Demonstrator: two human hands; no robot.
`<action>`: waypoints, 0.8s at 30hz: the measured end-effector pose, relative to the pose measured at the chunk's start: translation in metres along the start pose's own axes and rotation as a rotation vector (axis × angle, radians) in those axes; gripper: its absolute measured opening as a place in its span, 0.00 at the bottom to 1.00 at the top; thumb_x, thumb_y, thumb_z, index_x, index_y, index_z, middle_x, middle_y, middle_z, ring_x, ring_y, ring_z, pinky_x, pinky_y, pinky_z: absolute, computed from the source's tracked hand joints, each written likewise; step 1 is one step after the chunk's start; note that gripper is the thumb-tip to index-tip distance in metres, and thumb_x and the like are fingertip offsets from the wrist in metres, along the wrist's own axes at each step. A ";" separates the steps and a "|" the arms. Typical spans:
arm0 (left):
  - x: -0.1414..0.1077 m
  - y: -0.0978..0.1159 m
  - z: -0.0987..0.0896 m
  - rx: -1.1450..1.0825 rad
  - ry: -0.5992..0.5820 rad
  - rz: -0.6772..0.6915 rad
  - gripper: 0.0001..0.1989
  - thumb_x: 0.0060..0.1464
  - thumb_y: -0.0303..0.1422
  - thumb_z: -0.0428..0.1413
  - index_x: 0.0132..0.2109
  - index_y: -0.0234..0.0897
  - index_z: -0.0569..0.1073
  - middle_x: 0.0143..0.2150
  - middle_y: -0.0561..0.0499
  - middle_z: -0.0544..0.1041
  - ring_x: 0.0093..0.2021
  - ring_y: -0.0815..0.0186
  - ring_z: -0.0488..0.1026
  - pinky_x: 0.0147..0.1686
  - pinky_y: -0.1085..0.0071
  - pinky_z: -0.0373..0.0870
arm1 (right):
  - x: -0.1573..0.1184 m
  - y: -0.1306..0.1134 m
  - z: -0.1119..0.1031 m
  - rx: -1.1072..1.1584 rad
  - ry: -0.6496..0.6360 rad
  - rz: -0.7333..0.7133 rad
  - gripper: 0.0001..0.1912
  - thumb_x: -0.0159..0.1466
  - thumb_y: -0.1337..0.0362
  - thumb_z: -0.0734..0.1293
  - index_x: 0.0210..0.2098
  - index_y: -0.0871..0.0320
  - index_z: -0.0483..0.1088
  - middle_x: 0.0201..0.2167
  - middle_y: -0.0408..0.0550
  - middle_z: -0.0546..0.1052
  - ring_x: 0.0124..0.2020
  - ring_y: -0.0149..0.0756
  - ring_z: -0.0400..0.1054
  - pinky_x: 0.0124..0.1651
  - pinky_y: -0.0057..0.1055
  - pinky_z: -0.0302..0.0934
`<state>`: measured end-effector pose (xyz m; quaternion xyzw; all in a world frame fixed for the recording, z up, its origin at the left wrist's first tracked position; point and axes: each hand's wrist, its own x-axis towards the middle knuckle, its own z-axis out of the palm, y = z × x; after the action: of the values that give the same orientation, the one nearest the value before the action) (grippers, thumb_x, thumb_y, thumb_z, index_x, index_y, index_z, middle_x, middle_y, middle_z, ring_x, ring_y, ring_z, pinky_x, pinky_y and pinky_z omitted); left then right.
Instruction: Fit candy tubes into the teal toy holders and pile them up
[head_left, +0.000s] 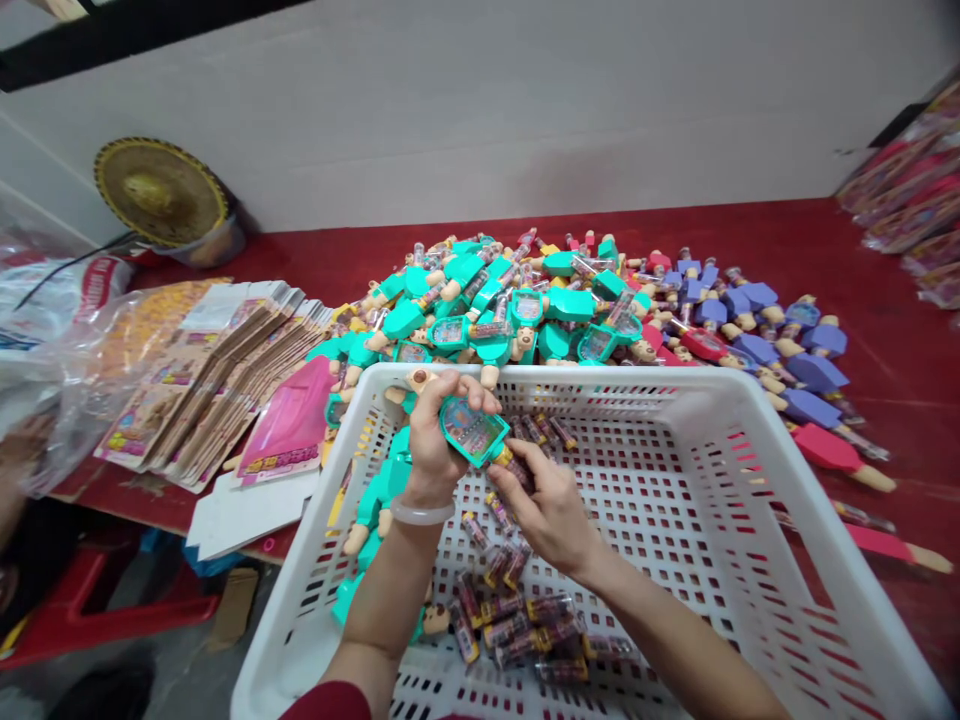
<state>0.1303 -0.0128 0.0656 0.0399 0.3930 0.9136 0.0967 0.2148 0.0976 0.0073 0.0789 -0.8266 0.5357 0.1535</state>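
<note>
Above a white perforated plastic basket (600,376), my left hand (431,445) is wrapped round a teal popsicle-shaped toy (474,430), its clear window facing up. The fingers of my right hand (551,510) pinch a small clear tube (513,466) with a yellow end and dark contents, against the toy's lower right end. Whether the tube is fixed into the toy cannot be made out. Below my hands, several similar tubes (521,625) lie loose in the basket. More teal toys (386,480) line its left side, partly hidden by my left forearm.
Behind the basket, teal toys (555,300) are heaped on the red table (900,350), with purple toys (814,370) to the right. Printed cards (232,390) and a pink piece (289,415) lie left. A person's hand (26,445) and a red stool (112,620) are at far left.
</note>
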 end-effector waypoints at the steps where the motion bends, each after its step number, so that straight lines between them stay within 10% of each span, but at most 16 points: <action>1: 0.000 0.001 0.001 0.010 -0.012 -0.017 0.13 0.54 0.34 0.52 0.23 0.36 0.65 0.21 0.55 0.64 0.25 0.69 0.69 0.33 0.69 0.69 | 0.000 -0.003 0.000 0.132 -0.050 0.090 0.14 0.66 0.56 0.62 0.45 0.59 0.68 0.28 0.46 0.74 0.27 0.33 0.66 0.29 0.29 0.58; 6: -0.001 0.003 0.001 0.000 -0.046 -0.084 0.13 0.53 0.35 0.52 0.23 0.37 0.60 0.20 0.56 0.60 0.22 0.71 0.66 0.29 0.71 0.67 | 0.004 -0.004 -0.001 0.944 -0.324 0.499 0.18 0.63 0.48 0.64 0.29 0.57 0.64 0.14 0.34 0.58 0.14 0.23 0.46 0.17 0.23 0.40; 11: -0.001 0.006 0.000 -0.033 -0.084 -0.077 0.13 0.52 0.35 0.52 0.23 0.37 0.60 0.19 0.56 0.59 0.22 0.70 0.65 0.28 0.71 0.67 | 0.012 0.006 -0.001 1.325 -0.666 0.651 0.24 0.65 0.43 0.58 0.33 0.60 0.67 0.12 0.32 0.56 0.10 0.20 0.39 0.15 0.23 0.38; 13: -0.001 0.007 -0.002 -0.023 -0.068 -0.074 0.12 0.52 0.35 0.53 0.23 0.36 0.62 0.20 0.56 0.60 0.22 0.70 0.66 0.29 0.71 0.68 | 0.013 0.006 -0.001 1.222 -0.649 0.622 0.26 0.66 0.43 0.56 0.32 0.61 0.68 0.12 0.33 0.56 0.10 0.22 0.41 0.15 0.24 0.41; 19: 0.003 0.004 -0.005 -0.032 0.091 -0.011 0.11 0.52 0.32 0.54 0.24 0.35 0.66 0.22 0.55 0.65 0.25 0.70 0.69 0.31 0.71 0.69 | 0.009 -0.001 -0.001 0.106 -0.029 0.068 0.18 0.63 0.55 0.66 0.47 0.59 0.67 0.39 0.51 0.76 0.37 0.38 0.70 0.39 0.33 0.63; 24: 0.001 0.002 -0.006 -0.053 0.075 0.004 0.12 0.54 0.32 0.53 0.24 0.35 0.67 0.22 0.54 0.66 0.25 0.69 0.69 0.31 0.70 0.70 | 0.003 -0.002 -0.001 -0.045 -0.018 -0.044 0.15 0.67 0.58 0.62 0.48 0.60 0.68 0.37 0.53 0.76 0.34 0.38 0.70 0.37 0.33 0.61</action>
<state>0.1284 -0.0181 0.0634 0.0035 0.3719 0.9247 0.0812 0.2126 0.0980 0.0102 0.0986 -0.8378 0.5127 0.1596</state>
